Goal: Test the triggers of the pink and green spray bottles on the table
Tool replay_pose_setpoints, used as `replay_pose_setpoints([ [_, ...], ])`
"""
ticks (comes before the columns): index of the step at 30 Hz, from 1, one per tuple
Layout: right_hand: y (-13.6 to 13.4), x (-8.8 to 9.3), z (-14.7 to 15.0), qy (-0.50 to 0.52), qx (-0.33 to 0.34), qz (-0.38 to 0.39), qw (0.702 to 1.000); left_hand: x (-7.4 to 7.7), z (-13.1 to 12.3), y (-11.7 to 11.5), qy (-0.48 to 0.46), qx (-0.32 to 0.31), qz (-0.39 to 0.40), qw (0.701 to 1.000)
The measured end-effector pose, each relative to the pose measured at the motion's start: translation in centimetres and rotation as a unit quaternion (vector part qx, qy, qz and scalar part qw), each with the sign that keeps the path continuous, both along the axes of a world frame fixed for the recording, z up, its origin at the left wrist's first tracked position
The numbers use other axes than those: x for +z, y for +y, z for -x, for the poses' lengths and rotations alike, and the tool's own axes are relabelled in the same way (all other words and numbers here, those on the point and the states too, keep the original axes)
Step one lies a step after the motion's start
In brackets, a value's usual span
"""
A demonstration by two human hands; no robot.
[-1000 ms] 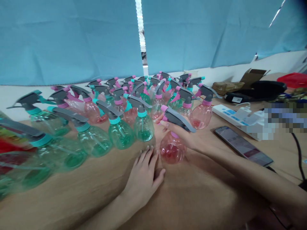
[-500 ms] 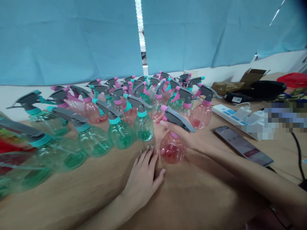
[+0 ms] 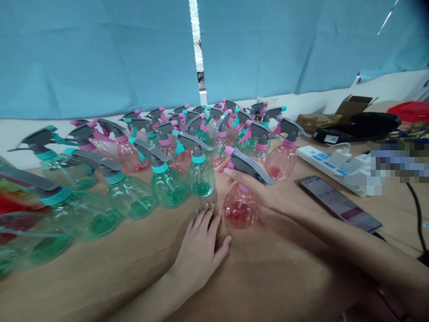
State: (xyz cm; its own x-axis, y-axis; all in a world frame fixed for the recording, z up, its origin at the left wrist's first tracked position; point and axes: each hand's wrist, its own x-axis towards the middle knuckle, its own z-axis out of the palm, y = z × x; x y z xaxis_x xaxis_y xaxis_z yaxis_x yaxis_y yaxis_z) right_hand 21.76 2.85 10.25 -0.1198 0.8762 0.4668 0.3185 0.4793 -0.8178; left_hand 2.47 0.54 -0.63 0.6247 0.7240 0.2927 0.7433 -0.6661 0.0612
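My right hand [image 3: 253,184] is closed around the neck and spray head of a pink spray bottle [image 3: 241,209], which stands upright on the table [image 3: 268,277]. Its grey trigger head with a pink nozzle tip points away to the left. Just left of that bottle, my left hand [image 3: 203,243] lies flat on the tabletop with its fingers spread, holding nothing. Ahead of its fingertips stands a green spray bottle [image 3: 201,179] with a turquoise collar. Another green spray bottle [image 3: 169,190] is beside it.
Several more pink and green spray bottles crowd the table's back and left. On the right lie a phone [image 3: 338,203], a white power strip [image 3: 328,167] with plugs, and an opened cardboard box [image 3: 355,109]. A blue curtain [image 3: 117,58] hangs behind.
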Motion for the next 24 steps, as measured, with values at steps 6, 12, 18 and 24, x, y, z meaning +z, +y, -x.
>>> replay_pose_setpoints([
  [6, 0.17, -0.10, 0.04, 0.010, 0.019, 0.003, 1.000, -0.01, -0.02, -0.05, 0.003, -0.001, 0.000, 1.000],
  [12, 0.43, -0.38, -0.01, 0.014, 0.014, 0.006, 1.000, 0.22, -0.14, -0.05, 0.022, 0.006, 0.002, 1.000],
  [18, 0.28, -0.27, -0.02, -0.016, -0.015, -0.006, 1.000, 0.23, -0.16, -0.08, 0.024, 0.005, 0.005, 1.000],
  [24, 0.44, -0.63, -0.06, -0.022, -0.032, -0.021, 0.999, 0.11, -0.10, 0.02, 0.020, 0.002, 0.005, 1.000],
])
